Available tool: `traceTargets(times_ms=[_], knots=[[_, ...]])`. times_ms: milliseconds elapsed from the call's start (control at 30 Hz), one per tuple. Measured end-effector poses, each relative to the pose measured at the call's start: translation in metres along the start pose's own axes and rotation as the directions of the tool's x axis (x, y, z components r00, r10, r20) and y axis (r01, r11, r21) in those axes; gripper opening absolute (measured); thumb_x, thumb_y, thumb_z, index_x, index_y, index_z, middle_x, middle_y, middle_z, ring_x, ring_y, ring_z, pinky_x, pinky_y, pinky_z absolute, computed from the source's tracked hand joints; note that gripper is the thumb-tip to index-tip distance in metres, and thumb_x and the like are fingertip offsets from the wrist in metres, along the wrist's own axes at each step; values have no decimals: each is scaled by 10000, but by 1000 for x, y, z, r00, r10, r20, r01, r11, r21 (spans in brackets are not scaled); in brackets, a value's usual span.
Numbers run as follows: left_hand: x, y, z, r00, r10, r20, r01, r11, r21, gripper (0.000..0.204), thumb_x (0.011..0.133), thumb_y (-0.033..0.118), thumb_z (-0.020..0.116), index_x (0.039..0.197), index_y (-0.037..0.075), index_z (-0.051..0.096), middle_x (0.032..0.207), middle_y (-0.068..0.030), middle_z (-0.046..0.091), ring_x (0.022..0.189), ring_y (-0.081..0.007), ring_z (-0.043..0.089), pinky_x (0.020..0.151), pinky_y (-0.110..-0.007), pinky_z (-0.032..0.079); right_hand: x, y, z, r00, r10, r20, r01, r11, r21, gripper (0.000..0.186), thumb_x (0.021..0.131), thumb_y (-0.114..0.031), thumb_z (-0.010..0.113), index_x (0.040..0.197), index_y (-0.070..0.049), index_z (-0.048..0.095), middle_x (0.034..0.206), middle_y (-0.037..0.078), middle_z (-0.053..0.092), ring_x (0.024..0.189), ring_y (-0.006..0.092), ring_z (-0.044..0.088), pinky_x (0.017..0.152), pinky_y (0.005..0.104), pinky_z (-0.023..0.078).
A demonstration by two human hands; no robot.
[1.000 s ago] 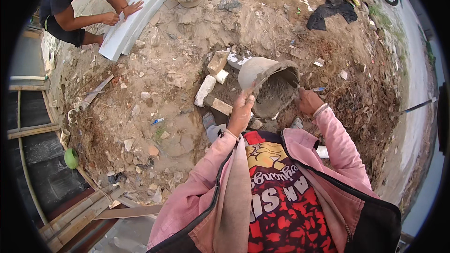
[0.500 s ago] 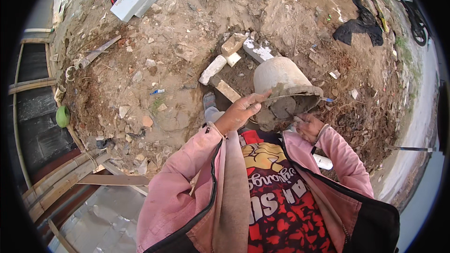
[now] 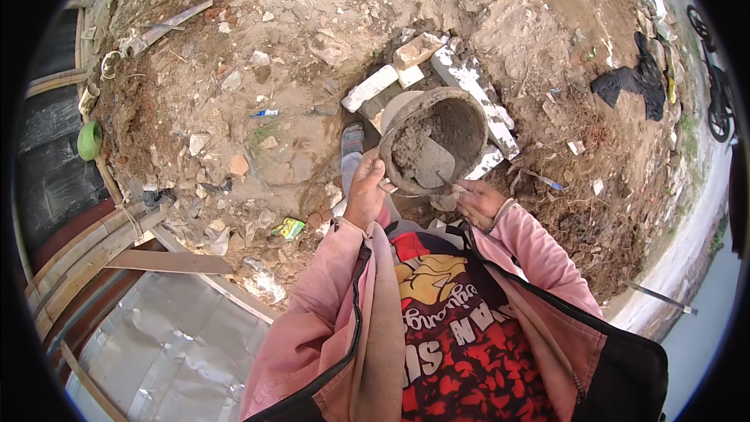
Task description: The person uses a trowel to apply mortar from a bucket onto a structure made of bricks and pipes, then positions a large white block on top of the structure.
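– Grip?
– Left hand (image 3: 365,197): closed on near-left rim of bucket (image 3: 472,126). Right hand (image 3: 480,203): closed round trowel (image 3: 436,162) handle, blade inside on mortar (image 3: 409,141).
– Bucket where?
– In front of torso (image 3: 461,328), mouth tilted that way, beside pale blocks (image 3: 371,88). Can't tell if resting on ground (image 3: 297,31).
– Risks?
– Possibly a slipped rim, from a weak one-handed hold; maybe a spill, from too much tilt.

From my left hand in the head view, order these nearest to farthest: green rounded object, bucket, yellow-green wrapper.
1. Bucket: touching your left hand, ahead and right.
2. Yellow-green wrapper: left, on the ground.
3. Green rounded object: far left.
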State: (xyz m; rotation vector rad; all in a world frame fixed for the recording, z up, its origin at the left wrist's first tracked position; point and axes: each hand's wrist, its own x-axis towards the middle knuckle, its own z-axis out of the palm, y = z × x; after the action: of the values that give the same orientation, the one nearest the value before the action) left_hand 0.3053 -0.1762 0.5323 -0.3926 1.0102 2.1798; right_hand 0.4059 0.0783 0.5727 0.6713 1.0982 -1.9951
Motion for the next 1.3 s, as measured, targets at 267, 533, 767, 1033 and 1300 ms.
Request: traceTargets(times_ms=[267, 533, 767, 1033, 1300], knots=[[7, -14, -151, 913, 59, -403, -113, 987, -112, 333, 998, 152, 457, 1329, 116, 455, 1219, -72, 592, 1098, -243, 594, 829, -457, 542, 127, -15, 15, 989, 125, 81, -132, 988, 82, 324, 966, -256, 486, 1151, 7, 525, 638, 27, 488, 398, 109, 433, 364, 233, 356], [-20, -6, -191, 806, 43, -591, -175, 970, -168, 370, 996, 136, 452, 1364, 117, 417, 1268, -96, 551, 1087, -248, 584, 838, -456, 528, 374, -49, -54, 973, 165, 164, -227, 821, 523, 415, 984, -338, 402, 1172, 19, 502, 670, 41, 502, 445, 99, 450, 346, 217, 368], [-28, 11, -182, 786, 38, -617, -147, 981, -126, 315, 988, 135, 482, 1303, 141, 468, 1191, -35, 600, 992, -165, 611, 737, -355, 530, 290, -46, -5, 953, 231, 196, -278, 923, 266, 403, 974, -339, 372, 1117, 5, 525, 659, 35, 522, 403, 113, 443, 341, 234, 375], [2, -5, -88, 930, 115, -348, -156, 984, -91, 329, 981, 154, 492, 1310, 156, 491, 1251, -16, 567, 1084, -174, 581, 791, -393, 533, 52, -59, 2, 987, -159, -21, 29, 307, -951, 370, 814, -229, 608, 1079, 14, 521, 819, 211, 634, 796, 375, 646, 757, 453, 512], [-2, 11, 50, 992, 102, 79, -98, 994, -58, 344, 983, 135, 475, 1326, 130, 453, 1303, -69, 532, 1175, -247, 545, 930, -495, 497, 42, -54, -19, 795, -606, -23, -274, -325, -905, 315, 832, -153, 537, 1002, 110, 503, 837, 254, 640, 709, 379, 670, 617, 435, 546]])
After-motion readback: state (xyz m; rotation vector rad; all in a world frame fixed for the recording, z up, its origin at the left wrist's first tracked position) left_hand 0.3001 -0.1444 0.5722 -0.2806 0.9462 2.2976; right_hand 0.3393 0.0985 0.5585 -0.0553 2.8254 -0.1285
